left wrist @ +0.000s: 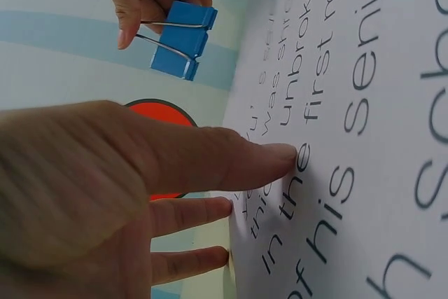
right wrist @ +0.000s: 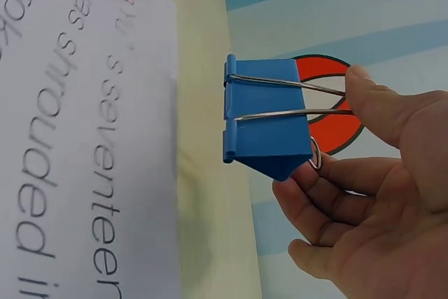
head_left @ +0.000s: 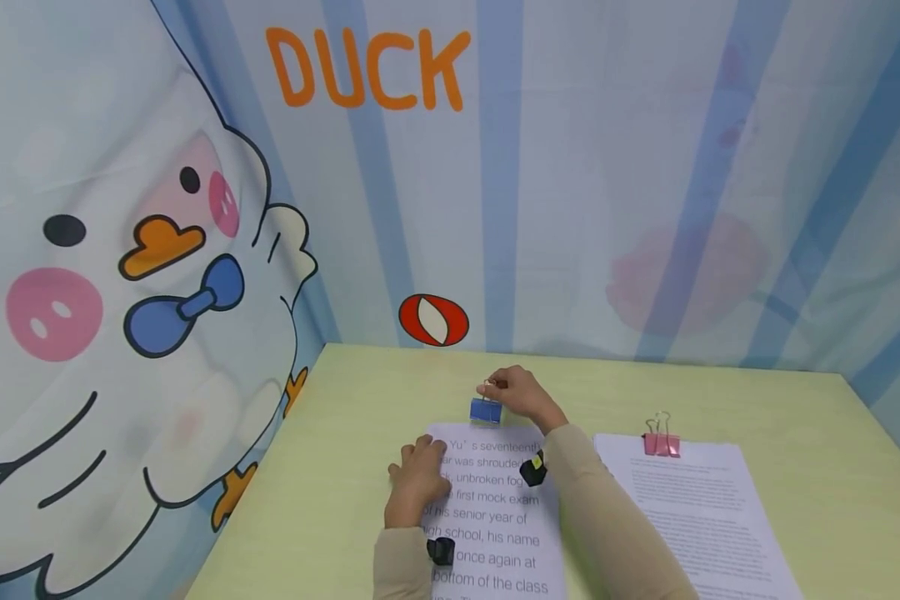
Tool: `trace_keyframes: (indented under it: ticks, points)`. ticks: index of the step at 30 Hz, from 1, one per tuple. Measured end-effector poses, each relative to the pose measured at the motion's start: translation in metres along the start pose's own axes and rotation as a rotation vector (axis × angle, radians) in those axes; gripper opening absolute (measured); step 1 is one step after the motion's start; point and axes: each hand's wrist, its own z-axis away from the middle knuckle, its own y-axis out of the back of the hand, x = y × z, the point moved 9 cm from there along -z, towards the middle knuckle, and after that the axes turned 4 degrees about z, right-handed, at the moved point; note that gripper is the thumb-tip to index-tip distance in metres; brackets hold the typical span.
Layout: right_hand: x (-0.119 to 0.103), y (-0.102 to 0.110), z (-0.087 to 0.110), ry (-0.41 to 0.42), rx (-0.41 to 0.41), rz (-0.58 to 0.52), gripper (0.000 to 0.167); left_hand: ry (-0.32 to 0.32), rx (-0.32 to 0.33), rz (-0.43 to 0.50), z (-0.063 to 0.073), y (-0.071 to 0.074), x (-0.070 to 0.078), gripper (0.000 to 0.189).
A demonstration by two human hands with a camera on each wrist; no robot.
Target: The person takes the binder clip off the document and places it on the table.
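Observation:
My right hand [head_left: 521, 392] pinches the wire handles of a blue binder clip [head_left: 486, 410] between thumb and fingers. In the right wrist view the clip [right wrist: 269, 120] hangs beyond the top edge of the large-print paper [right wrist: 140, 173], apart from it. At the paper's upper left corner rests my left hand [head_left: 418, 479], its fingers fairly straight. The left wrist view shows that hand's thumb [left wrist: 231, 159] lying on the printed sheet [left wrist: 392, 131], with two fingertips touching the sheet's edge. Whether the paper is several sheets cannot be told.
To the right lies a second printed document [head_left: 690, 500] in small type, with a pink binder clip [head_left: 662, 444] on its top edge. Both papers lie on a pale yellow table [head_left: 322, 467]. A cloth backdrop [head_left: 555, 208] with a duck drawing stands behind the table.

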Motion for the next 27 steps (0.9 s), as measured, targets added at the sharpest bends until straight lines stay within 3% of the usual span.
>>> trace_keyframes:
  ticks: [15,27]
  points:
    - [-0.006,0.003,0.011,-0.026,-0.068,-0.038,0.036,0.001,-0.008,-0.009,0.000,0.002,0.001,0.055]
    - [0.016,0.016,0.033,-0.046,-0.092,-0.092,0.041,-0.007,-0.023,-0.021,-0.001,0.000,0.002,0.055]
